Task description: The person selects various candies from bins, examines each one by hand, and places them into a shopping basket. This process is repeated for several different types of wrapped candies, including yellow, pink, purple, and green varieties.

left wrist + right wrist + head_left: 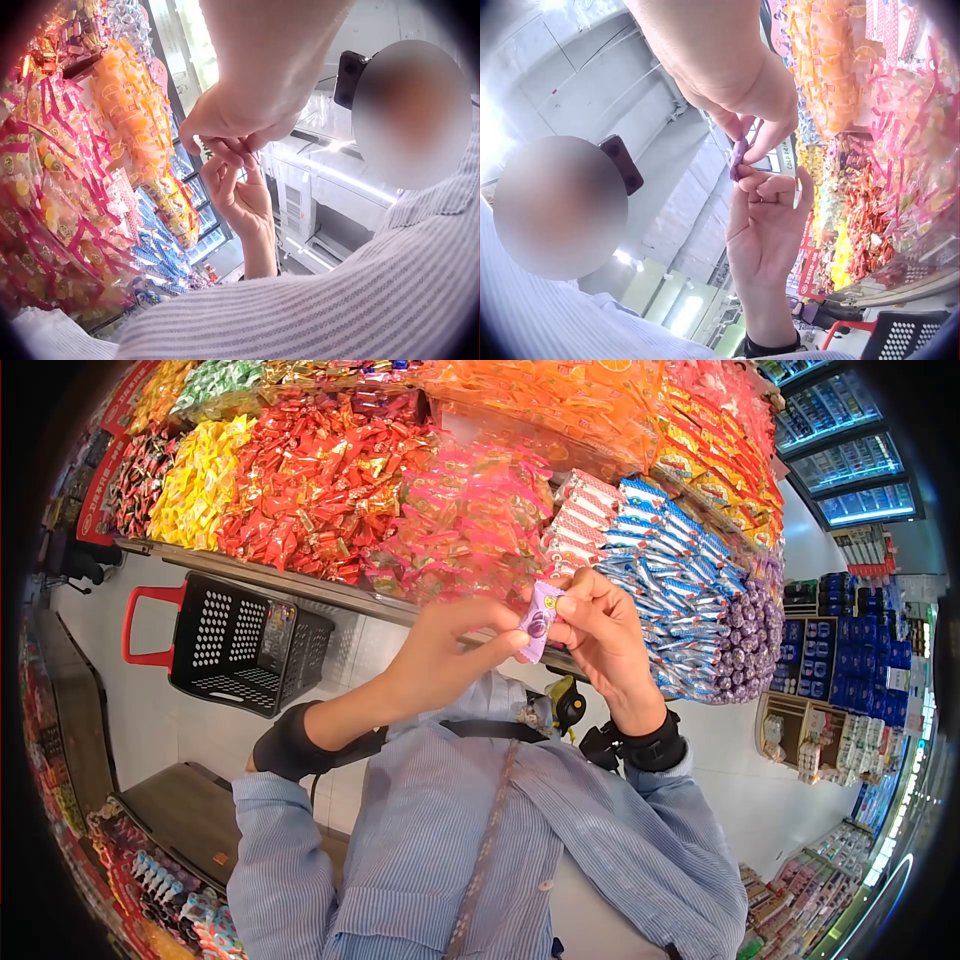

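A small purple wrapped candy is held up between both hands in the head view, its printed side facing the camera. My left hand pinches its lower end between thumb and fingers. At its upper right edge, my right hand pinches the wrapper with thumb and forefinger. The right wrist view shows the same purple candy edge-on, with the fingertips of both hands on it. In the left wrist view the left hand covers the candy, and the right hand is close against it.
Beyond the hands stands a candy display with red wrapped candies, pink-edged clear packets, blue-and-white sticks and purple round candies. A black shopping basket with a red handle is at the left. Shelves of blue goods stand at the right.
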Action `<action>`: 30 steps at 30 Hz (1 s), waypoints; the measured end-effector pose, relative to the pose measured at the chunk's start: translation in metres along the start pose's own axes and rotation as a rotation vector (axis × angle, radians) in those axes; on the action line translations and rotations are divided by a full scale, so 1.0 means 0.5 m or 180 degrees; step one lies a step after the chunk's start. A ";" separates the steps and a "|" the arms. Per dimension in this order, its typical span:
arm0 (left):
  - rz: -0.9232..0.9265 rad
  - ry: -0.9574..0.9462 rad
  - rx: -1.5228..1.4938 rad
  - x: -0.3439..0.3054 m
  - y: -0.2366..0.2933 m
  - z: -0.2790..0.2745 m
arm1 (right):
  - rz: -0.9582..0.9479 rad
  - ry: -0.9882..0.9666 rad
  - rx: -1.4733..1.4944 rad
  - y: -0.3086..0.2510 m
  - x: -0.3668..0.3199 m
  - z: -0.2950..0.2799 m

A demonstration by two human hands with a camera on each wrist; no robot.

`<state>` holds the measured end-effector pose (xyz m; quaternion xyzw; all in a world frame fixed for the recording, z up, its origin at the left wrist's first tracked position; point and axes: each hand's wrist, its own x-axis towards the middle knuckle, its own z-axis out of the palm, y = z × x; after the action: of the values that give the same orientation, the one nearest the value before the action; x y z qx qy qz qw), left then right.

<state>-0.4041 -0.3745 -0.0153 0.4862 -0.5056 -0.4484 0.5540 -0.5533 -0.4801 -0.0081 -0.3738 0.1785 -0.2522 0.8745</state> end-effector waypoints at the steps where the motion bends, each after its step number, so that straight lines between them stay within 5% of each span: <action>1: 0.0012 -0.0002 0.0010 0.000 0.000 0.000 | -0.0001 0.0015 -0.0007 0.001 0.000 -0.002; 30: -0.0057 -0.0095 0.0032 -0.003 0.000 0.013 | 0.0060 0.0147 0.0009 0.004 -0.017 -0.012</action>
<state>-0.4107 -0.3736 -0.0156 0.4868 -0.5116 -0.4580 0.5399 -0.5625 -0.4774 -0.0126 -0.3651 0.2018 -0.2527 0.8730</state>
